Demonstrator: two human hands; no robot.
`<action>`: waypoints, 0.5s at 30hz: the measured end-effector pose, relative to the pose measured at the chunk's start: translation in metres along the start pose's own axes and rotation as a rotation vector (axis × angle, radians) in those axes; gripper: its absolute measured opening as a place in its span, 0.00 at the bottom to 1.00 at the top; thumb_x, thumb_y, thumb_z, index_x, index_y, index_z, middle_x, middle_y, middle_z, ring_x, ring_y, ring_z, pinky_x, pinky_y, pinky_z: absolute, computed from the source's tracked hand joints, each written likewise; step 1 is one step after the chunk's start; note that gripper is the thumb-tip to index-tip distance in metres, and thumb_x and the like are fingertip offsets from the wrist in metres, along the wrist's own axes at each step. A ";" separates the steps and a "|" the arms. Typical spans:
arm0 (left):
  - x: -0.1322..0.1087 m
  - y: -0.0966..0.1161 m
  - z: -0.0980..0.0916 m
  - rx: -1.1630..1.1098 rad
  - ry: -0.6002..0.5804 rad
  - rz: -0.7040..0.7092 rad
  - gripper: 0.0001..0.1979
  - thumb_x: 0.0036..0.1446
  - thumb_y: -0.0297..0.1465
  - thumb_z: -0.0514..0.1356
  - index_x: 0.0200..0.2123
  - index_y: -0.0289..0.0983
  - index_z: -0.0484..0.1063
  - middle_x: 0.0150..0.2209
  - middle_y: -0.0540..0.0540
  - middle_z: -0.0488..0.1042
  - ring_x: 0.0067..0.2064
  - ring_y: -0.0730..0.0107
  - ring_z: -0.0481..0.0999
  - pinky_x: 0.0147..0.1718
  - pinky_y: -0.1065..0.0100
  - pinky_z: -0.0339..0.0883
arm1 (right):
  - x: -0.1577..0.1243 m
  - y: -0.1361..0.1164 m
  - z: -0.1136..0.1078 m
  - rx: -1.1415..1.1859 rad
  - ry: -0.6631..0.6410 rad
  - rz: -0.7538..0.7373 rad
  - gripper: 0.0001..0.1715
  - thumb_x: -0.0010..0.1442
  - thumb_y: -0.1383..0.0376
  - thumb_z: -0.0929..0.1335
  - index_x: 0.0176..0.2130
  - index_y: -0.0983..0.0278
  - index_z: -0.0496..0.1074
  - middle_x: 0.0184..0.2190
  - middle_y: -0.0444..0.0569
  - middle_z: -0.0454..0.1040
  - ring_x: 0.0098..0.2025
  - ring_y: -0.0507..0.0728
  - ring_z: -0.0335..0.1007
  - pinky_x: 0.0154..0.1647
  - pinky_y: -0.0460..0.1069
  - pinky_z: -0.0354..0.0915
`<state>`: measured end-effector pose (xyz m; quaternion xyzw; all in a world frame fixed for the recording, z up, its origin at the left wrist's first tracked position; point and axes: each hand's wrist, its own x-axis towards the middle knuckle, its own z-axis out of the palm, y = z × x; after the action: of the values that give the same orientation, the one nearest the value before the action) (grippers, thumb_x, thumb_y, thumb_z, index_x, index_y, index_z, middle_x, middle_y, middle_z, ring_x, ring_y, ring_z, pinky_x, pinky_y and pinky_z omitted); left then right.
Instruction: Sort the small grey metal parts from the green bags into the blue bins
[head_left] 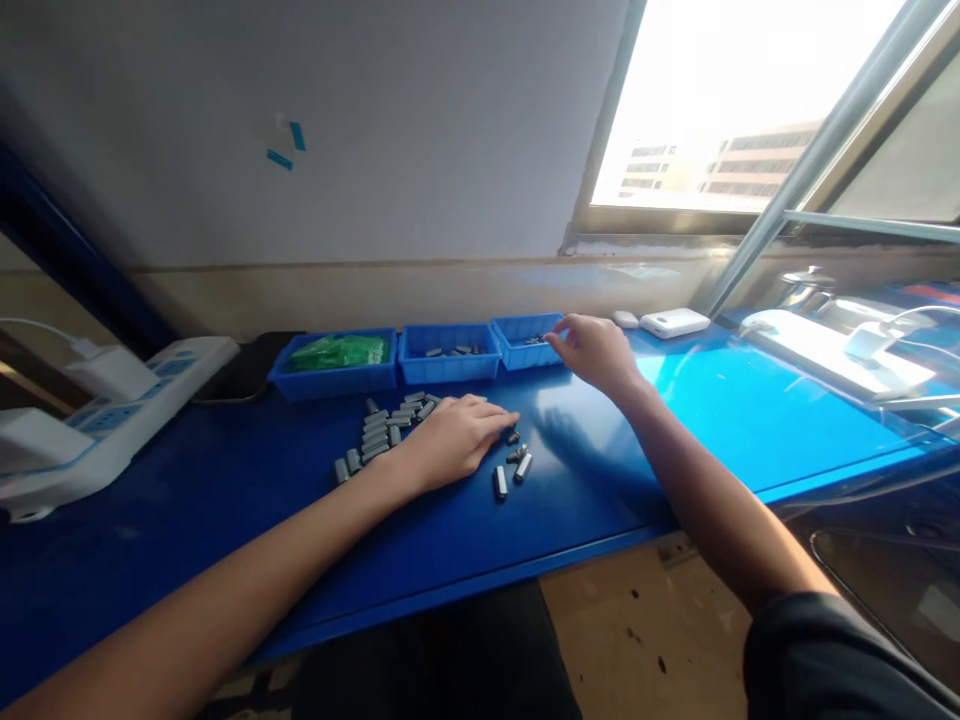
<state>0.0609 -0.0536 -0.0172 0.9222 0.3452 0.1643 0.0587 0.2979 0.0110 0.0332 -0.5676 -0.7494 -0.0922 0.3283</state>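
My left hand (461, 438) rests low on the blue tabletop, fingers stretched out, with its fingertips beside a small dark metal piece (514, 437). Close by lie another small metal piece (517, 454) and two short silver-and-black parts, one upright in view (501, 483) and one slanted (524, 467). Left of that hand spreads a group of several grey cylindrical parts (375, 432), partly covered by it. My right hand (596, 350) is at the right blue bin (517, 350), its bent fingers closed together over the rim near small metal pieces; what they pinch is hidden.
A middle blue bin (450, 370) holds several grey parts; the left blue bin (334, 383) contains a green plastic bag (339, 351). White power strips stand at the left (127, 420) and right (840, 352). A white box-shaped device (675, 322) lies by the wall.
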 end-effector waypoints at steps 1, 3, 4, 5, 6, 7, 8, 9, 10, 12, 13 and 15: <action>0.000 0.001 0.000 0.027 -0.009 -0.007 0.18 0.64 0.29 0.51 0.55 0.41 0.68 0.53 0.45 0.73 0.54 0.60 0.69 0.52 0.59 0.62 | -0.004 -0.003 0.002 0.037 -0.116 -0.037 0.10 0.59 0.60 0.67 0.35 0.64 0.74 0.24 0.46 0.71 0.29 0.55 0.67 0.32 0.49 0.59; -0.002 0.002 0.000 0.078 0.010 -0.032 0.16 0.64 0.31 0.51 0.52 0.40 0.71 0.52 0.44 0.74 0.53 0.59 0.69 0.51 0.59 0.62 | -0.013 -0.017 0.005 0.159 -0.305 -0.171 0.08 0.59 0.61 0.67 0.35 0.64 0.74 0.24 0.44 0.71 0.28 0.52 0.66 0.30 0.46 0.58; -0.003 0.002 -0.001 0.100 0.022 -0.044 0.15 0.64 0.32 0.52 0.51 0.39 0.72 0.52 0.44 0.74 0.52 0.59 0.69 0.50 0.58 0.62 | -0.018 -0.025 0.005 0.216 -0.385 -0.253 0.08 0.59 0.62 0.68 0.36 0.64 0.74 0.25 0.44 0.72 0.28 0.51 0.66 0.30 0.45 0.57; -0.005 0.002 -0.001 0.120 0.030 -0.053 0.15 0.64 0.33 0.51 0.50 0.39 0.72 0.51 0.44 0.74 0.51 0.58 0.70 0.49 0.57 0.63 | -0.023 -0.033 0.006 0.254 -0.461 -0.328 0.08 0.58 0.62 0.68 0.36 0.64 0.74 0.26 0.44 0.72 0.28 0.51 0.65 0.30 0.45 0.57; -0.006 0.003 -0.001 0.136 0.032 -0.058 0.15 0.64 0.33 0.51 0.49 0.38 0.73 0.50 0.44 0.74 0.50 0.58 0.70 0.48 0.57 0.63 | -0.026 -0.039 0.008 0.270 -0.524 -0.391 0.08 0.57 0.62 0.69 0.37 0.64 0.74 0.27 0.44 0.72 0.28 0.50 0.65 0.29 0.44 0.57; -0.007 0.004 -0.001 0.149 0.033 -0.063 0.15 0.64 0.32 0.50 0.48 0.38 0.73 0.50 0.44 0.74 0.49 0.58 0.70 0.46 0.57 0.64 | -0.029 -0.043 0.010 0.268 -0.574 -0.435 0.09 0.56 0.63 0.70 0.38 0.65 0.73 0.28 0.44 0.72 0.28 0.50 0.65 0.29 0.44 0.56; -0.008 0.004 -0.001 0.159 0.033 -0.069 0.15 0.64 0.32 0.50 0.48 0.38 0.73 0.49 0.44 0.74 0.49 0.58 0.70 0.45 0.57 0.64 | -0.031 -0.045 0.013 0.256 -0.614 -0.462 0.10 0.54 0.63 0.70 0.38 0.65 0.73 0.28 0.44 0.72 0.29 0.50 0.64 0.28 0.44 0.56; -0.008 0.005 -0.001 0.166 0.034 -0.076 0.15 0.64 0.31 0.49 0.48 0.38 0.72 0.49 0.44 0.75 0.48 0.58 0.71 0.44 0.57 0.64 | -0.032 -0.045 0.016 0.240 -0.648 -0.471 0.11 0.53 0.65 0.70 0.38 0.65 0.73 0.28 0.44 0.72 0.28 0.50 0.64 0.28 0.44 0.56; -0.008 0.006 -0.001 0.170 0.037 -0.082 0.15 0.64 0.31 0.49 0.48 0.38 0.72 0.49 0.44 0.75 0.48 0.58 0.71 0.43 0.57 0.64 | -0.032 -0.044 0.019 0.224 -0.672 -0.465 0.10 0.52 0.67 0.70 0.38 0.65 0.73 0.28 0.44 0.72 0.28 0.50 0.64 0.27 0.43 0.55; -0.008 0.006 0.000 0.166 0.043 -0.090 0.14 0.64 0.31 0.49 0.48 0.38 0.71 0.48 0.43 0.75 0.48 0.57 0.71 0.43 0.57 0.64 | -0.032 -0.041 0.025 0.197 -0.686 -0.446 0.10 0.50 0.72 0.68 0.36 0.65 0.73 0.27 0.43 0.72 0.27 0.50 0.64 0.26 0.43 0.55; -0.008 0.006 0.001 0.159 0.047 -0.092 0.14 0.64 0.31 0.50 0.48 0.38 0.71 0.48 0.43 0.75 0.48 0.58 0.71 0.43 0.57 0.64 | -0.032 -0.040 0.026 0.187 -0.676 -0.444 0.11 0.49 0.74 0.67 0.35 0.65 0.73 0.26 0.43 0.71 0.27 0.49 0.63 0.26 0.44 0.56; -0.008 0.005 0.002 0.134 0.057 -0.096 0.13 0.64 0.32 0.50 0.47 0.38 0.72 0.48 0.43 0.75 0.48 0.58 0.71 0.44 0.57 0.64 | -0.031 -0.040 0.024 0.198 -0.585 -0.466 0.10 0.48 0.75 0.66 0.32 0.64 0.72 0.25 0.43 0.71 0.26 0.49 0.64 0.27 0.44 0.58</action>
<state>0.0590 -0.0626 -0.0201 0.9013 0.4010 0.1641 -0.0052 0.2566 -0.0154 0.0057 -0.3498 -0.9256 0.0742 0.1241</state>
